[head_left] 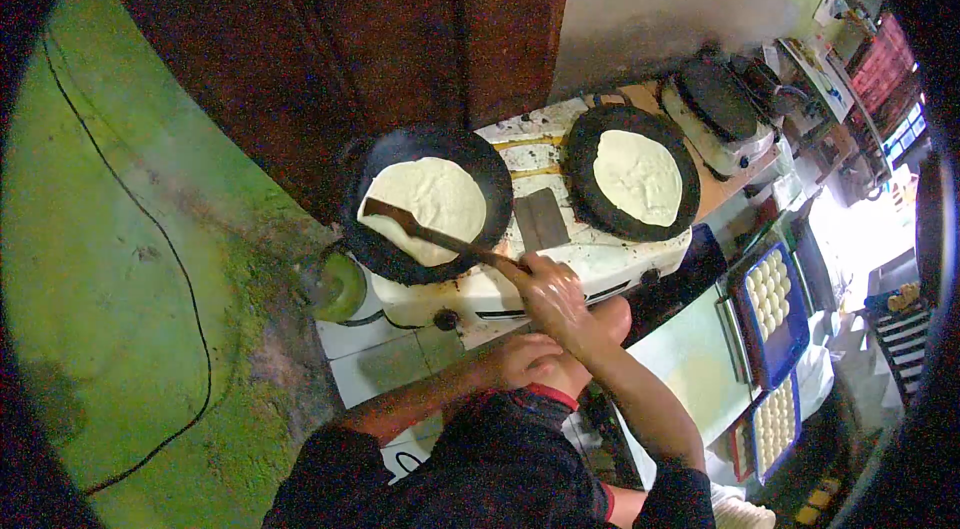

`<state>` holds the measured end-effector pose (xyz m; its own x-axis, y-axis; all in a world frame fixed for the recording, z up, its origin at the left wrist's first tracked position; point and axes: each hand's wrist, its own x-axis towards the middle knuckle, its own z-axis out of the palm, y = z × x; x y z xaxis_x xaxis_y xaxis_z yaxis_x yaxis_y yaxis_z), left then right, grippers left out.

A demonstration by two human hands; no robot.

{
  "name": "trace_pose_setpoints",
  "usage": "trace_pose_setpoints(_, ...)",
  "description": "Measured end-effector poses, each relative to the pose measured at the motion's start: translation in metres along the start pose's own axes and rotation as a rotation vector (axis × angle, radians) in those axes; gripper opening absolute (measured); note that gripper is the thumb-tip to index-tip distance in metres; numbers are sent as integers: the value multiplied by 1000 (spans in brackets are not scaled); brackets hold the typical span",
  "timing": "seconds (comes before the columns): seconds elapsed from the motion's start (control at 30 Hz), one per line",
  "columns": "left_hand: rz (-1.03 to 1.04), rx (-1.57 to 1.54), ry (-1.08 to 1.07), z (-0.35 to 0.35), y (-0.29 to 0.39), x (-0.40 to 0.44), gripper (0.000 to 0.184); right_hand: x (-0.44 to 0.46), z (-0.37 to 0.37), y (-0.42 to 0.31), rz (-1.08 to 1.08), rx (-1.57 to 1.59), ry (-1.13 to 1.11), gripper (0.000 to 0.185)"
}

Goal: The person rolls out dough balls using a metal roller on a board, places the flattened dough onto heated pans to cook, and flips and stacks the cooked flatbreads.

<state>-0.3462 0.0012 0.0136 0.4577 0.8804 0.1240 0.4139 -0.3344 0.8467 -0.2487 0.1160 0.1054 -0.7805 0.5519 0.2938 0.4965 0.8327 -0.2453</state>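
My right hand (553, 295) is closed around the handle of a dark wooden spatula (440, 238). The spatula's flat end lies over the left edge of a pale round flatbread (430, 197) in the left black pan (492, 169). Resting on my bent leg, my left hand (522, 360) holds nothing, its fingers laid over the knee. A second flatbread (638, 178) sits in the right black pan (580, 164). Both pans stand on a white, stained gas stove (600, 264).
A dark flat plate (542, 220) lies between the pans. On the right are a pale work surface (690, 364) and blue trays (803, 314) with rows of dough balls (768, 297). A green bucket (337, 286) stands left of the stove. Another small stove (735, 149) is farther back.
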Motion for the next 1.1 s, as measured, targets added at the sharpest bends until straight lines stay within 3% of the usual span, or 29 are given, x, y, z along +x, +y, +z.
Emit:
trace_pose_setpoints(0.07, -27, 36, 55, -20, 12, 1, 32, -36, -29, 1, 46, -47, -18, 45)
trace_pose_setpoints(0.13, -112, 76, 126, -60, 14, 2, 30, -76, -49, 14, 185, -99, -176, 54)
trace_pose_setpoints(0.2, -251, 277, 338, -105, 2, 7, 27, -112, -70, 24, 310, 75, -75, 46)
trace_pose_setpoints(0.27, -392, 485, 550, -141, -10, -2, 25, -124, -107, 18, 468, 30, -203, 38)
trace_pose_setpoints(0.37, -369, 731, 346, -148, -86, -37, 25, -120, -119, 7, 479, 68, -211, 37)
trace_pose_setpoints(0.43, -423, 637, 363, -150, -46, -23, 26, -124, -79, 18, 509, 70, -204, 36)
trace_pose_setpoints(0.57, -508, 516, 497, -147, 11, -10, 26, -20, -6, 1, 394, 215, -256, 34)
trace_pose_setpoints(0.6, -500, 455, 523, -147, 24, -7, 26, 0, 37, 5, 298, 253, -105, 38)
trace_pose_setpoints(0.73, -376, 302, 580, -132, 62, 0, 27, 21, 81, 8, 226, 380, 87, 39)
trace_pose_setpoints(0.87, -266, 184, 482, -92, 84, 28, 23, -79, 20, 10, 442, 489, 70, 32)
trace_pose_setpoints(0.93, -233, 72, 374, -56, 90, 54, 24, -168, 9, 13, 495, 382, 270, 31)
trace_pose_setpoints(1.0, -233, 13, 212, -16, 109, 81, 26, -268, -19, -1, 764, 341, 343, 30)
trace_pose_setpoints(1.1, -39, -30, -91, 52, 102, 121, 25, -399, -76, -67, 1201, 229, 533, 32)
